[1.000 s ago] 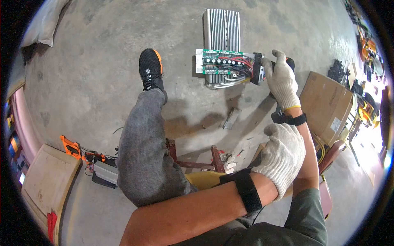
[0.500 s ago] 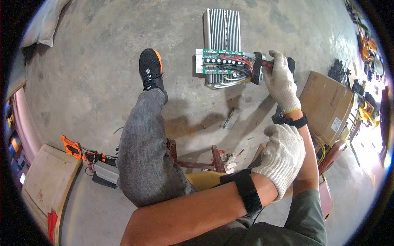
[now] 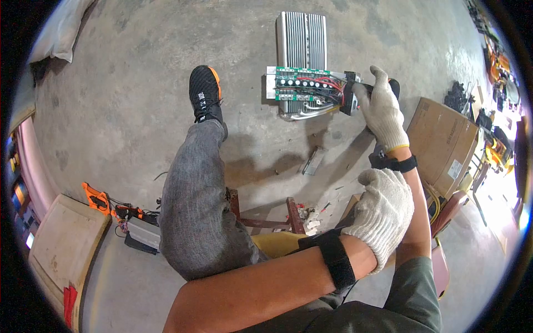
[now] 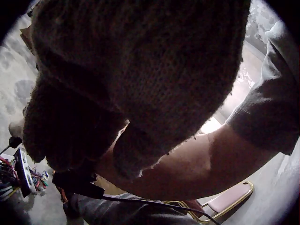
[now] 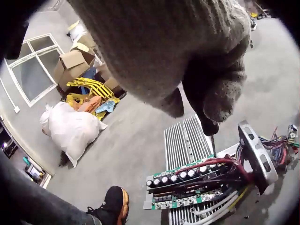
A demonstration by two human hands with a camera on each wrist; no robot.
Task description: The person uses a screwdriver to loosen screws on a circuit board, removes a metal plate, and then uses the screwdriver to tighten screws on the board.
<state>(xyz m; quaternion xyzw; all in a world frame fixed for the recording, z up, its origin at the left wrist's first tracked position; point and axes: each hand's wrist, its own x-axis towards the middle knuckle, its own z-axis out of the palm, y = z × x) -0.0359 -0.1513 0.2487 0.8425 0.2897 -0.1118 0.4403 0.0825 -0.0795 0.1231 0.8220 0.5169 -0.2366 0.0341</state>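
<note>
A green circuit board with a row of capacitors lies across a silver finned metal housing on the floor. Red, black and white wires run from the board through a silver-and-black end plate. At that plate, my gloved right hand grips a tool with a dark handle; the glove covers most of it. My gloved left hand is loosely curled with nothing seen in it, overlapping the right forearm in the head view.
A cardboard box stands right of my right arm. A small metal piece lies on the floor nearer me. My black shoe is left of the housing. A white sack sits farther off in the right wrist view.
The right hand's index finger bent in at half a second ago, showing a red part of the tool, and is now extended again. The left hand stays in place.
</note>
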